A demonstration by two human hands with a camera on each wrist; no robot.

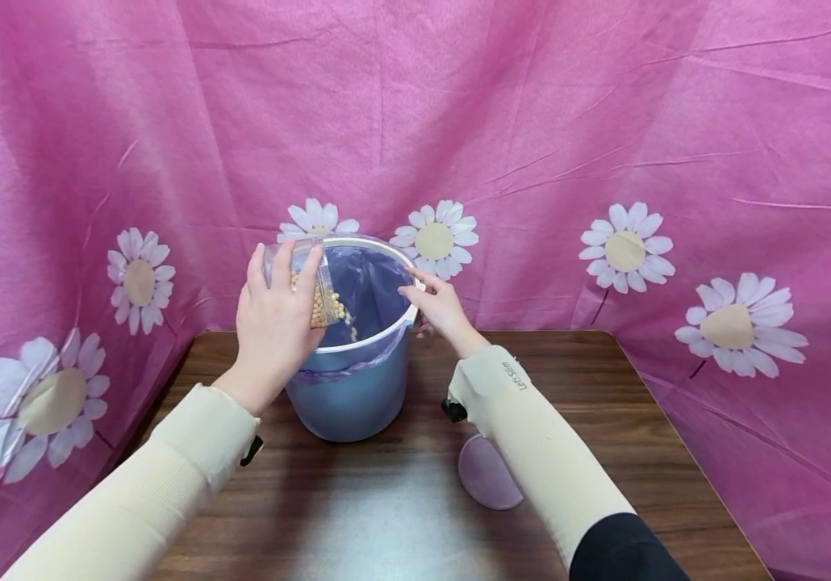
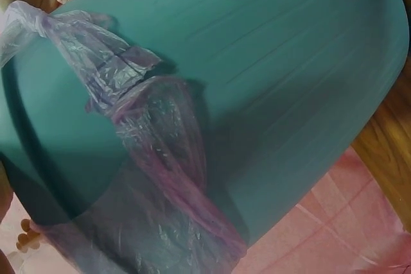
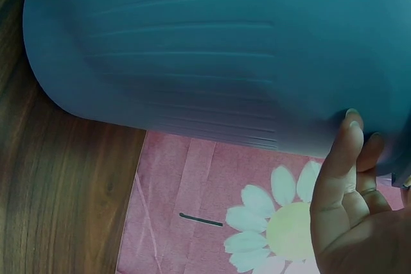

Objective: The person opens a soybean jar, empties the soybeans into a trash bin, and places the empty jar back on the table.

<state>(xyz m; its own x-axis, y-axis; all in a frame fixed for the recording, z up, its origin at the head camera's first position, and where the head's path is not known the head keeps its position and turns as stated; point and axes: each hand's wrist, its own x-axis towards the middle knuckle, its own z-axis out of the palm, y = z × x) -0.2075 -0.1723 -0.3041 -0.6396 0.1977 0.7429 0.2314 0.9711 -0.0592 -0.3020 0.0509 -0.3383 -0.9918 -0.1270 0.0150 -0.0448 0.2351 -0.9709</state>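
A clear plastic container [image 1: 325, 278] is tipped sideways over the near-left rim of a blue trash bin [image 1: 350, 403]. My left hand [image 1: 277, 311] grips it from above, fingers spread across its side. Pale yellow beans [image 1: 339, 311] spill from its mouth into the bin, and a few [image 2: 29, 239] show at the edge of the left wrist view. On the bin's right side, my right hand [image 1: 440, 311] holds the white rim. In the right wrist view, that hand's fingers [image 3: 347, 152] press on the outer wall. A thin purple liner [image 2: 167, 133] folds over the rim and hangs bunched outside.
A round, translucent lid [image 1: 486, 476] lies on the wooden table [image 1: 357, 524], partly under my right forearm. Pink cloth [image 1: 503, 105] printed with white daisies hangs behind the table and at both sides.
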